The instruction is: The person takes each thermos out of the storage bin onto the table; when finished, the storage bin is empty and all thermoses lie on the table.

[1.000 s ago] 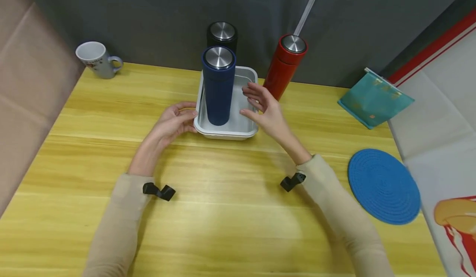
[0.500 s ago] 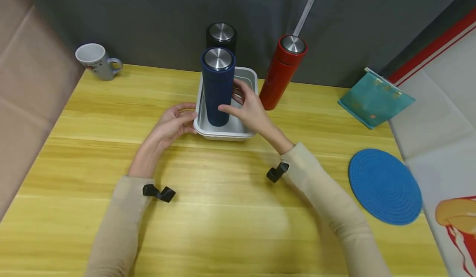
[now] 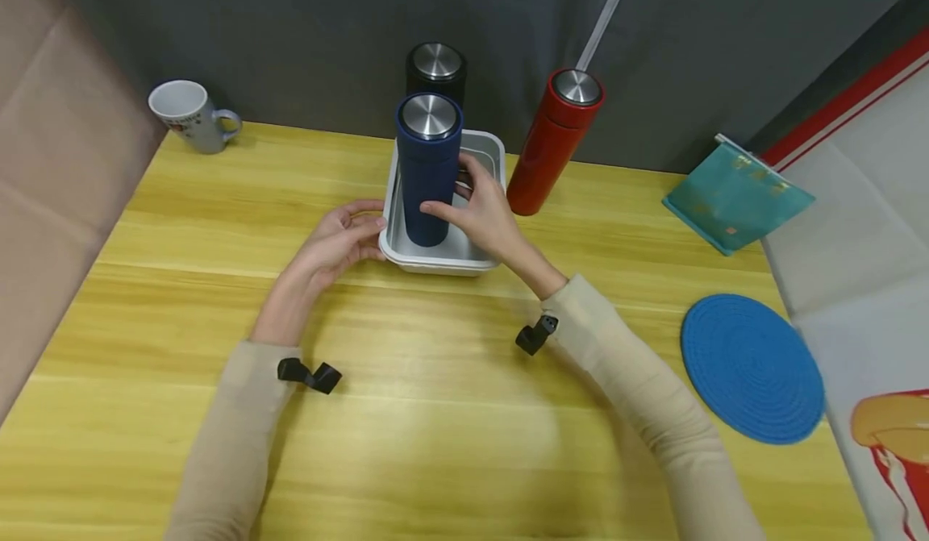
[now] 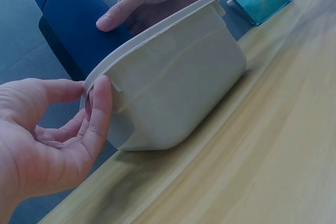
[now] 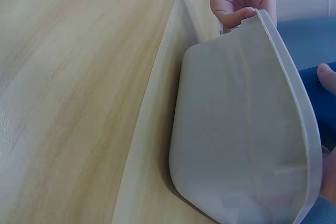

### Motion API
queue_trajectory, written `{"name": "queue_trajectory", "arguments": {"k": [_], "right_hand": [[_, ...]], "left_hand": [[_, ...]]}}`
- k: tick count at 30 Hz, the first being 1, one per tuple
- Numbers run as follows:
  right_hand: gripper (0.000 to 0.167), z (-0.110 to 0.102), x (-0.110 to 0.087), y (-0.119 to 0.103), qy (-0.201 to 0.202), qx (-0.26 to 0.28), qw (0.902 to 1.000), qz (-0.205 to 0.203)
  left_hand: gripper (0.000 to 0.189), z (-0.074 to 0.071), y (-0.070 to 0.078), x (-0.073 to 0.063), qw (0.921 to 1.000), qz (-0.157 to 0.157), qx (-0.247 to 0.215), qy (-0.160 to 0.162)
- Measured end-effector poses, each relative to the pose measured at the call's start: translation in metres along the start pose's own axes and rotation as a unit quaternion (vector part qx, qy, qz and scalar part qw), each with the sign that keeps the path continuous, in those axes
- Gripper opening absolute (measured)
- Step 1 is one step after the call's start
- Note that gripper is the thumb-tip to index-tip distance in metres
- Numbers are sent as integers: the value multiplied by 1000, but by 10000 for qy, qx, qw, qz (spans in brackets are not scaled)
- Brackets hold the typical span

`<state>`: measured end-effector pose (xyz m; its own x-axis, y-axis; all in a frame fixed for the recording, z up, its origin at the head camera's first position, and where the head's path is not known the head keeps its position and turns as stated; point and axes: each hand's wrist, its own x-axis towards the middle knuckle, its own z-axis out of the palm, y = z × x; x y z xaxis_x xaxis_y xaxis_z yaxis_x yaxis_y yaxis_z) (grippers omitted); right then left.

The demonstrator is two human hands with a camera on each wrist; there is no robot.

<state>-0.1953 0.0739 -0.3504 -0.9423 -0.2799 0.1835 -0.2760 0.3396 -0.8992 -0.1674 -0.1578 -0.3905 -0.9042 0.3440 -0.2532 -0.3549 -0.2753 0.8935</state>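
Note:
A navy blue thermos [image 3: 430, 178] with a steel-topped lid stands upright within the rim of a pale plastic box [image 3: 482, 142]. My right hand [image 3: 482, 210] grips it from the right, thumb on its front and fingertips hidden behind. At the box's left edge, my left hand [image 3: 341, 239] pinches the rim. The left wrist view shows that hand [image 4: 63, 129] with its fingers right at the rim's corner, and the outer wall of the box [image 4: 173, 82] standing on the table. In the right wrist view, the thumb meets the blue thermos [image 5: 317, 95] beyond the rim.
Behind the box stands a black thermos [image 3: 437, 65], partly hidden. To its right is a red thermos [image 3: 555, 142]. A mug [image 3: 192, 118] sits back left; a teal pouch [image 3: 739, 194] and round blue mat [image 3: 752, 369] lie right on the wooden table [image 3: 406, 444].
My right hand has moved left from over the box's right side onto the blue thermos and taken hold of it. My left hand has stayed at the box's rim.

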Motion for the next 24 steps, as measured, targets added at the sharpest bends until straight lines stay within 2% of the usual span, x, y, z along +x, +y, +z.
{"name": "queue_trajectory", "arguments": {"k": [9, 17, 24], "right_hand": [[74, -2, -6, -2, 22, 114, 9998, -137], [74, -4, -13, 0, 169, 332, 9991, -192], [72, -3, -13, -2, 272, 607, 9975, -222]], "left_hand": [[33, 2, 3, -1, 9999, -53, 110, 72], [42, 2, 4, -1, 9998, -80, 142, 75], [37, 2, 4, -1, 9999, 0, -55, 124]]}}
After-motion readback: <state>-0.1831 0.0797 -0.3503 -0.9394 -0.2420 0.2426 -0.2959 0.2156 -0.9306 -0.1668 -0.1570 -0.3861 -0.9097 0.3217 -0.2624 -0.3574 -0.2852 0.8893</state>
